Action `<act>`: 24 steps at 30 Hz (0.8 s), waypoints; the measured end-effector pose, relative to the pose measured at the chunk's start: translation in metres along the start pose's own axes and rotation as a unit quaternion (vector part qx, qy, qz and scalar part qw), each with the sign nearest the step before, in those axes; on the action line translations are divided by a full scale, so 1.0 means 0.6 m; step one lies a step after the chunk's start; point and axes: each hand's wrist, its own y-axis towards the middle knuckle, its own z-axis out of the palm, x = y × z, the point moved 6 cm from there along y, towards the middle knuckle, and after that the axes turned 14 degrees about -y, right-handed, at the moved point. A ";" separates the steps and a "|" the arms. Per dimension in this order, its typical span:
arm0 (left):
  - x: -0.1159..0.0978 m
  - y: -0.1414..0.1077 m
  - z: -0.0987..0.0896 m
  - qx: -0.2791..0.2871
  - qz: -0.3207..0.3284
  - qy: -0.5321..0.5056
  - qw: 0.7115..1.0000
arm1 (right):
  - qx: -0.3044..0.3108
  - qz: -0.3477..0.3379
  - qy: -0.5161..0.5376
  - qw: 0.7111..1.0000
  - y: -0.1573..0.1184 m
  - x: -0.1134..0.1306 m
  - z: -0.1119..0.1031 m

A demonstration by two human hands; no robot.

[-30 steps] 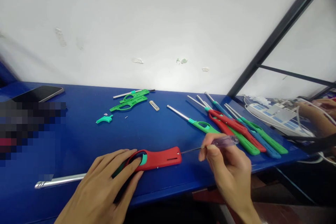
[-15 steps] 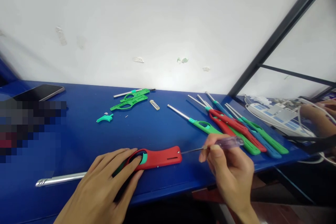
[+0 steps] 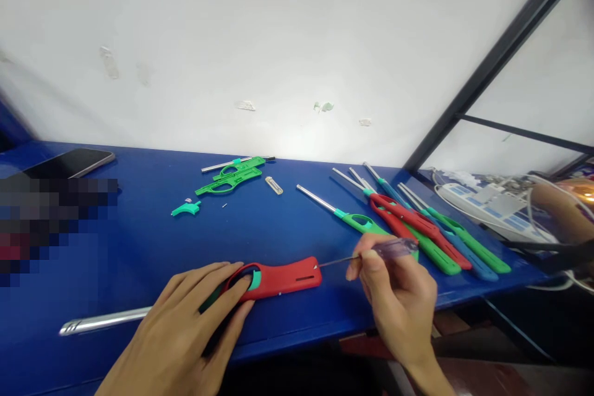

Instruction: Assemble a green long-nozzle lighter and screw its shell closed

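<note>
A red lighter with a teal trigger and a long metal tube lies on the blue table near its front edge. My left hand is over its front part, fingers wrapped round the trigger loop and pressing it down. In my right hand is a screwdriver with a clear purple handle, pinched between thumb and fingers. Its thin shaft points left, and the tip is at the small hole in the lighter's right end.
Opened green lighter halves, a teal trigger and a small clear tank lie behind. Several lighters are at the right. A phone is at the left, a power strip and another person's hand at far right.
My right hand and the screwdriver have shifted slightly left, the tip closer to the lighter's end. My left hand and the lighter have hardly moved.
</note>
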 end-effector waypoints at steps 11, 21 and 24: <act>0.008 0.001 -0.001 -0.024 -0.026 -0.014 0.999 | -0.023 0.000 0.021 1.000 0.001 -0.010 -0.012; 0.007 0.003 -0.005 -0.030 -0.024 -0.007 0.999 | 0.022 -0.038 -0.019 0.999 0.008 0.021 0.009; 0.006 0.003 -0.003 -0.023 -0.015 0.000 1.000 | 0.006 -0.023 -0.006 1.000 0.006 0.015 0.001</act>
